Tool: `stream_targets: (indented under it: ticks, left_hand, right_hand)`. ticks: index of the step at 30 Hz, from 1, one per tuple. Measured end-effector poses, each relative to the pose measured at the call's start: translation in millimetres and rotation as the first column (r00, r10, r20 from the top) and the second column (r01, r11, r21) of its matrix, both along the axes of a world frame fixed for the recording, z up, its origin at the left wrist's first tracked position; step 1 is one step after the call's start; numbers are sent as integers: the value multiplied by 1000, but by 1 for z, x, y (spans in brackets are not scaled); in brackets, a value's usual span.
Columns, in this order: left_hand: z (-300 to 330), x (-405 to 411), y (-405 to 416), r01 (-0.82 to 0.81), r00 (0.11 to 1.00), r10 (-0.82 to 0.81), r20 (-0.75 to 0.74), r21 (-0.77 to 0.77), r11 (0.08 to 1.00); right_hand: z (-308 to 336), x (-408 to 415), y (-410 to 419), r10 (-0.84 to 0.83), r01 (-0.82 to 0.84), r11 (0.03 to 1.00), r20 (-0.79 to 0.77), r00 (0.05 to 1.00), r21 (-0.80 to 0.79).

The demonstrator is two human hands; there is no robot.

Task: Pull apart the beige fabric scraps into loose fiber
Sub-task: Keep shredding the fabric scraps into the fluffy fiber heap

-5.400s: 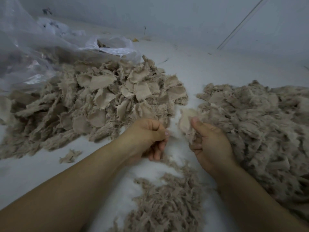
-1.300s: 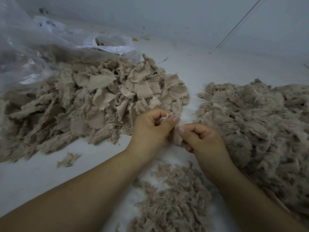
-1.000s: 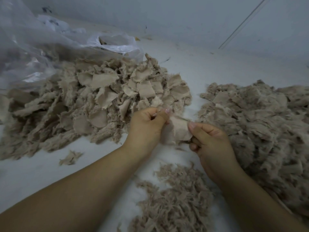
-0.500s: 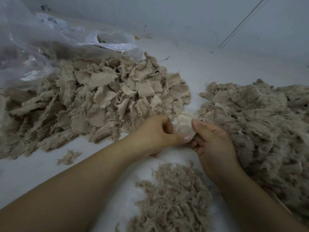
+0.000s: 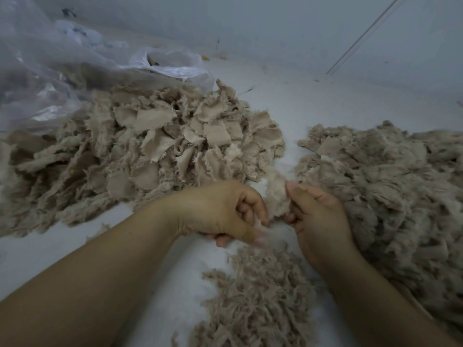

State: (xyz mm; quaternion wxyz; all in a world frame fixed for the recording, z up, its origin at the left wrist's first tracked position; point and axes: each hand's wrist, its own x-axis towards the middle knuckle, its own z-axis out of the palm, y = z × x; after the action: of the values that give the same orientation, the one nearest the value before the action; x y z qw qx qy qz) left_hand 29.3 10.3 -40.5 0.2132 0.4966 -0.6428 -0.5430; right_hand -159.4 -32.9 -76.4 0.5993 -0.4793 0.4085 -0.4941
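head view looks down on a pale white work surface where the material lies sorted by condition, which explains the layout. on the person's left sits a broad heap of flat, frayed-edged beige fabric scraps, apparently the supply waiting to be worked, spilling from under a crumpled clear plastic bag that probably held them. on the right lies a large mound of shaggy beige fibre with a few flat pieces showing in it. a smaller drift of loose shredded beige fibre lies near the body between the forearms, directly under the hands, so i judge that pulled strands simply drop there.

between the two heaps, raised just above the surface, the right hand pinches a fuzzy beige scrap with its thumb on top, holding it upright and steady as an anchor. the left hand is curled close beside it, its fingertips clenched on a thin wisp of pale fibre at the scrap's lower edge; the wisp is blurred, so how much it holds is unclear. the hands sit close together so that each pull takes only a small tuft. judging by the untouched supply heap, much of the job remains.
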Motion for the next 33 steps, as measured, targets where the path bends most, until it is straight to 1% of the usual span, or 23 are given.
stream_targets:
  ticks: [3,5,7,9,11,12,13,14,16,17,18,19,20,22,23,24,25,26,28,30,31,32,33]
  left_hand:
    - [-5,-17,-3,-333,940,326,-100,-65,941]
    - [-10,-26,-6,-463,869,438,-228,-67,884]
    - [-12,-28,-7,-497,840,469,-274,-41,867]
    - [-11,-26,-6,-449,856,425,-295,-16,893]
    - [-12,-25,-5,-440,851,415,-322,-4,898]
    - [-12,-25,-5,-474,824,439,-359,-13,880]
    - [-11,-25,-6,-541,768,482,-422,-25,840]
    - [-10,-24,-8,-625,678,530,-509,-21,780]
    - [-6,-19,-14,-759,474,579,-664,25,650]
    - [-5,-17,-16,-784,410,574,-708,48,619]
    - [-3,-17,-17,-782,386,562,-732,64,620]
    - [-3,-18,-17,-753,412,546,-729,64,654]
    - [-4,-21,-16,-702,483,533,-695,56,710]
    - [-8,-27,-13,-577,695,511,-505,31,816]
    - [-10,-30,-12,-527,768,487,-416,20,849]
    - [-13,-33,-11,-520,790,486,-374,12,854]
    - [-14,-34,-12,-556,769,516,-377,4,831]
    - [-15,-34,-14,-623,707,568,-421,11,782]
    - [-11,-30,-20,-756,485,625,-612,66,651]
    - [-5,-28,-26,-806,272,579,-768,146,573]
    - [-5,-29,-27,-809,233,565,-791,165,565]
    - [-8,-32,-26,-804,259,573,-778,156,574]
    - [-12,-37,-25,-792,358,589,-725,98,602]
  right_hand:
    - [0,1,3,58,-60,997,-32,998,-42]
    - [0,1,5,65,-70,995,-73,995,-72]
    - [-1,1,3,55,-60,997,-91,994,-57]
    - [1,0,3,68,-71,997,-71,995,-42]
    - [1,0,3,75,-84,993,-112,991,-86]
    - [1,1,4,74,-91,989,-139,987,-119]
    - [1,2,4,60,-83,986,-156,986,-143]
    - [0,2,2,32,-51,989,-137,990,-137]
    - [-2,1,-4,-47,47,999,-20,999,-28]
    - [-2,1,-5,-78,77,997,25,997,9]
    - [-2,1,-5,-71,71,997,22,997,-4]
    - [-3,1,-4,-40,38,998,-28,999,-54]
    - [-3,1,-2,-4,-7,994,-100,995,-112]
    - [-4,1,2,48,-88,980,-212,976,-181]
    - [-4,1,3,67,-110,977,-225,972,-184]
    - [-4,1,3,81,-121,976,-221,972,-178]
    - [-3,2,3,79,-113,981,-208,975,-160]
    - [-1,3,3,51,-76,989,-185,981,-130]
    - [1,4,1,-49,45,998,-84,995,-43]
    - [5,4,-2,-156,151,986,73,985,71]
    - [7,3,-3,-191,177,978,136,972,113]
    - [7,3,-4,-210,187,973,178,961,135]
    - [8,3,-3,-218,192,971,203,954,141]
